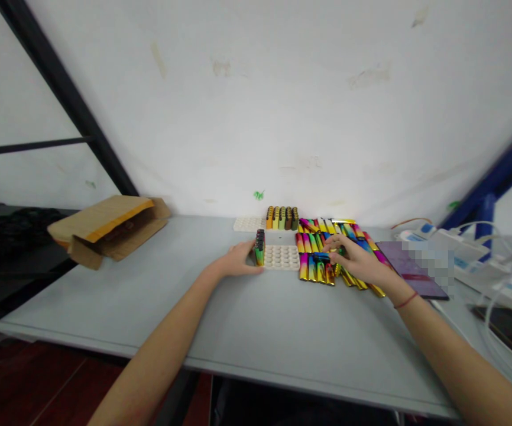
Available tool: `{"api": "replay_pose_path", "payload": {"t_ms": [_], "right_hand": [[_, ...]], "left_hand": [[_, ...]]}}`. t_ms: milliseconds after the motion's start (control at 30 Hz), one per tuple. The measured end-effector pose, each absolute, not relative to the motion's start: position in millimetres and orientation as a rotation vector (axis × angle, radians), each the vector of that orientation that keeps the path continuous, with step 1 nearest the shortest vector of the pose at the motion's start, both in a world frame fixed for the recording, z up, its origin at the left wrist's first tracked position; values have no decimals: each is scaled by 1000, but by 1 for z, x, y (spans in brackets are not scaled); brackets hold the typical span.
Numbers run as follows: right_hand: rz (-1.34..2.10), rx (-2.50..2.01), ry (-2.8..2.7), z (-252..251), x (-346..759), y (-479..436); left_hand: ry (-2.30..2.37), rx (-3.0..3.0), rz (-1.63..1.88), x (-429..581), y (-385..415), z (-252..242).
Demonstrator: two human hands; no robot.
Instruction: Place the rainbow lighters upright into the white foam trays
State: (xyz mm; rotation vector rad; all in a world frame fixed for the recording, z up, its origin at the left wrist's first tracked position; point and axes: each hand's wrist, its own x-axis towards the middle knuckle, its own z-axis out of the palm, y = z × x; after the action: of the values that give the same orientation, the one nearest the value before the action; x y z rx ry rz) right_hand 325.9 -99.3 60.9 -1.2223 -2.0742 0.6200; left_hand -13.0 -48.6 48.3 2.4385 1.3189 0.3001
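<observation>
A white tray with round holes (284,258) lies on the grey table, with a column of upright dark-topped lighters (260,247) along its left edge. My left hand (239,260) rests at that edge, thumb and fingers apart around the tray's corner beside the lighters. Over the shiny multicoloured lighters (311,243) lying in rows to the right, my right hand (353,258) reaches with bent fingers at a dark-topped blue one (321,258); whether it is gripped is too small to tell. Behind the tray stands a block of upright lighters (282,218).
Another white holed tray (249,224) lies near the wall. An open cardboard box (109,228) sits at the left. At the right are a purple flat item (409,269), white power strips with cables (469,260) and a dark phone (511,331).
</observation>
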Motion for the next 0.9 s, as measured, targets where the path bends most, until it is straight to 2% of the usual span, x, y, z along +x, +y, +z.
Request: {"api": "replay_pose_path", "payload": {"t_ms": [300, 633, 900], "right_hand": [[551, -1218, -2097, 87, 293, -93], [1155, -1188, -1509, 60, 293, -99], [1236, -1143, -1197, 72, 279, -116]], "left_hand": [[1311, 2389, 354, -15, -48, 47], [1275, 2369, 420, -12, -50, 48], [1275, 2361, 405, -10, -51, 51]]}}
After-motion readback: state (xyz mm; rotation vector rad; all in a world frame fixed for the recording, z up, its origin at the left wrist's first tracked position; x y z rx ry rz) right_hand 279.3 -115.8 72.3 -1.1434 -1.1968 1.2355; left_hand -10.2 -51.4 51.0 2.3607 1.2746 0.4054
